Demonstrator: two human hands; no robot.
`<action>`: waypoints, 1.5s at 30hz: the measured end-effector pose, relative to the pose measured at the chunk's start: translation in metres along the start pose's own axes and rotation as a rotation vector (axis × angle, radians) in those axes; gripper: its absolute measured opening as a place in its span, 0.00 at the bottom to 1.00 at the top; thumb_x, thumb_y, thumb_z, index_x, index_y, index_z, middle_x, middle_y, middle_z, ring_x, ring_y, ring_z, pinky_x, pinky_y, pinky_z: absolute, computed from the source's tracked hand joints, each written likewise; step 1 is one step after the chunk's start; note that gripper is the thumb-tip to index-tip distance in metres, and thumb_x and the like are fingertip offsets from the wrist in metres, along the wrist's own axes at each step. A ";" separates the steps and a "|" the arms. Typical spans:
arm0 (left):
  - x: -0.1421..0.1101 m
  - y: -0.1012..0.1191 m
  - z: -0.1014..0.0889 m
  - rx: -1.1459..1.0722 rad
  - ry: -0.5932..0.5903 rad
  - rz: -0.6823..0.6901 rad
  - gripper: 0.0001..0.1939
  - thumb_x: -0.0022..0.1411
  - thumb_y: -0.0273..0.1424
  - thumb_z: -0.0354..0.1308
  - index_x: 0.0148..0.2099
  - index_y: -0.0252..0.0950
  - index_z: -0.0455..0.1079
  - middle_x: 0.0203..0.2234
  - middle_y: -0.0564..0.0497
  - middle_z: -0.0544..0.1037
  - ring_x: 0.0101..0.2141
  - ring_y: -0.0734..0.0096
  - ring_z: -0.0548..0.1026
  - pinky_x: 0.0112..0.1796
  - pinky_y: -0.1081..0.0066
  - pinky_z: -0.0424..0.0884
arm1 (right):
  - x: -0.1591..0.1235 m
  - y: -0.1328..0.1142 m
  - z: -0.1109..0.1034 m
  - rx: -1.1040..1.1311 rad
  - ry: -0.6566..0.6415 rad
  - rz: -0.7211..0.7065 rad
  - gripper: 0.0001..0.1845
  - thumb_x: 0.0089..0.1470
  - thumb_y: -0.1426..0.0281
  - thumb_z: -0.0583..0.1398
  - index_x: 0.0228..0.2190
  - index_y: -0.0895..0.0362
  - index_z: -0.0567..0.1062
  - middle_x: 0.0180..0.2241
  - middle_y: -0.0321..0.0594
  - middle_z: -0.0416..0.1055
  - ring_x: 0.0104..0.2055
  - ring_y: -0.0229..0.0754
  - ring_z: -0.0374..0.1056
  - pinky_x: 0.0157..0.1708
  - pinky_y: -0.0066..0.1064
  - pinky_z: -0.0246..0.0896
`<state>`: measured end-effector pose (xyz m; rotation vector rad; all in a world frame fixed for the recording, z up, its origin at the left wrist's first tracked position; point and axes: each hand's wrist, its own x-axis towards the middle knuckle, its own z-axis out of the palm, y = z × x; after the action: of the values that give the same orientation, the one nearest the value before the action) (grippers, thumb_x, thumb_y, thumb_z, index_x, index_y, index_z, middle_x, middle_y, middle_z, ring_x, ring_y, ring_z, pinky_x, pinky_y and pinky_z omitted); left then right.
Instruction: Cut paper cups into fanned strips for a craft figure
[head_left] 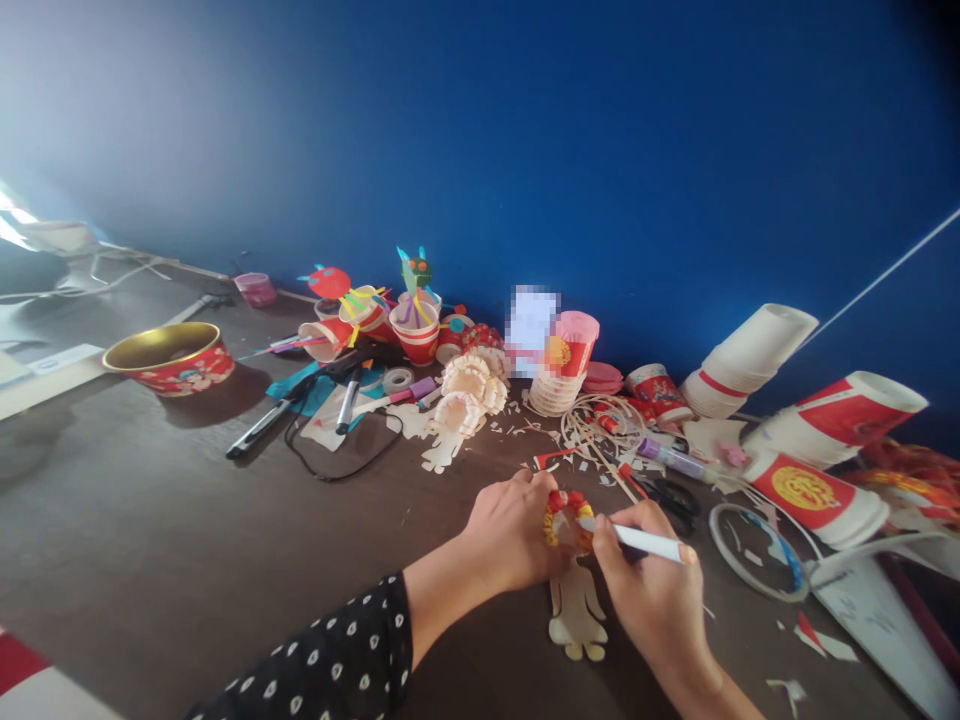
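A paper cutout figure (577, 608) lies on the dark table, its pale body toward me and its curled head ring coloured red and yellow. My left hand (511, 528) holds the figure at the left side of its head, fingers bent over the edge. In my right hand (654, 590) is a white marker pen (654, 543), pinched between thumb and fingers, its tip at the ring's right side. Just beyond sit uncoloured paper cutouts (459, 412) with the same curled rims. Scissors (671, 500) lie to the right of the figure.
Stacked paper cups (750, 360) lean at the right, near a clear tape ring (757, 555). A red bowl (176, 365) stands at the left. Cups with paper creatures (415, 325) line the blue wall. A black pen (274, 415) and paper scraps (825, 640) lie about.
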<state>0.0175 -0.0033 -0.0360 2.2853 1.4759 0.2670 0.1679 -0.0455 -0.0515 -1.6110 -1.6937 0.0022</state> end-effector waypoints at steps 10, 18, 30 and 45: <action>-0.001 -0.001 0.000 -0.003 0.022 0.032 0.21 0.45 0.46 0.53 0.40 0.40 0.60 0.35 0.50 0.70 0.35 0.63 0.72 0.34 0.67 0.66 | -0.001 0.001 0.003 -0.019 -0.093 -0.003 0.12 0.51 0.62 0.53 0.21 0.55 0.64 0.15 0.32 0.65 0.16 0.36 0.63 0.18 0.24 0.53; -0.001 0.002 -0.003 0.006 0.000 -0.002 0.21 0.46 0.46 0.53 0.40 0.40 0.60 0.34 0.50 0.70 0.35 0.63 0.72 0.34 0.68 0.66 | -0.001 0.001 0.002 -0.035 -0.093 -0.014 0.12 0.51 0.63 0.53 0.21 0.55 0.64 0.15 0.32 0.65 0.17 0.36 0.62 0.18 0.25 0.53; -0.001 0.001 0.000 -0.026 0.022 0.009 0.24 0.44 0.48 0.53 0.40 0.39 0.60 0.35 0.49 0.70 0.37 0.62 0.70 0.36 0.67 0.65 | 0.003 0.004 -0.001 0.599 0.056 0.325 0.10 0.51 0.62 0.55 0.28 0.57 0.66 0.16 0.30 0.58 0.17 0.33 0.55 0.15 0.23 0.52; -0.002 -0.002 0.002 -0.018 0.026 0.059 0.20 0.43 0.36 0.55 0.41 0.40 0.59 0.35 0.50 0.69 0.36 0.62 0.70 0.35 0.67 0.63 | -0.005 0.004 -0.018 0.715 0.098 0.350 0.09 0.49 0.64 0.57 0.32 0.56 0.67 0.18 0.31 0.62 0.21 0.36 0.63 0.21 0.26 0.58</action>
<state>0.0156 -0.0046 -0.0387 2.3227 1.4143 0.3268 0.1803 -0.0583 -0.0438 -1.2945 -1.1234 0.6212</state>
